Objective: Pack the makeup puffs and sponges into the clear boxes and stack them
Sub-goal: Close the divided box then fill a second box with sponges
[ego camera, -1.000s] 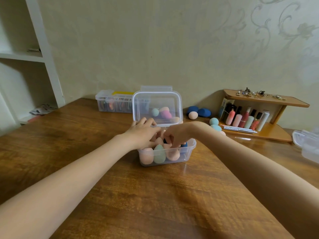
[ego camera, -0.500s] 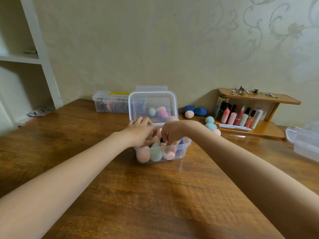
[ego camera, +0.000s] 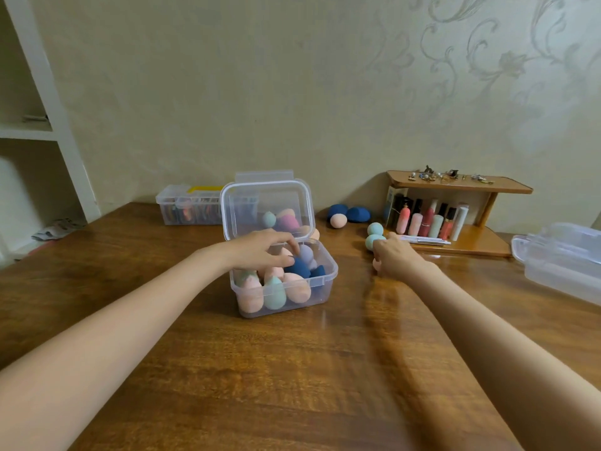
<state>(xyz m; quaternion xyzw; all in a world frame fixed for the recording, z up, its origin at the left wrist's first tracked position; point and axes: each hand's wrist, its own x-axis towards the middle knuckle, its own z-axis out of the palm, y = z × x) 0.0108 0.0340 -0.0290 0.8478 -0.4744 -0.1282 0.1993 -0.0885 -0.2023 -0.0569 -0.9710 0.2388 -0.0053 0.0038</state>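
A: Which step is in hand?

B: Filling, I judge. The clear box stands near the middle of the worktop, its lid hinged up at the far side and leaning slightly back. Sponges are packed inside; those at the near wall stand on end with their narrow tips up, long axes near vertical.

A: And the hands?

B: The left hand rests over the box's far left corner, its fingers curled loosely on a dark blue sponge at the top of the pile, pressing or steadying it rather than lifting, as far as I can tell. The right hand is out to the right of the box, knuckles toward the camera. Its fingers touch a teal sponge lying on the worktop, but whether they have closed on it I cannot tell. Something pale pink shows under the palm.

A: What does the next move call for?

B: Probably closing on that teal sponge and carrying it left into the box, tip up to fit the gaps. A second teal sponge lies just behind, with a peach sponge and two navy ones farther back.
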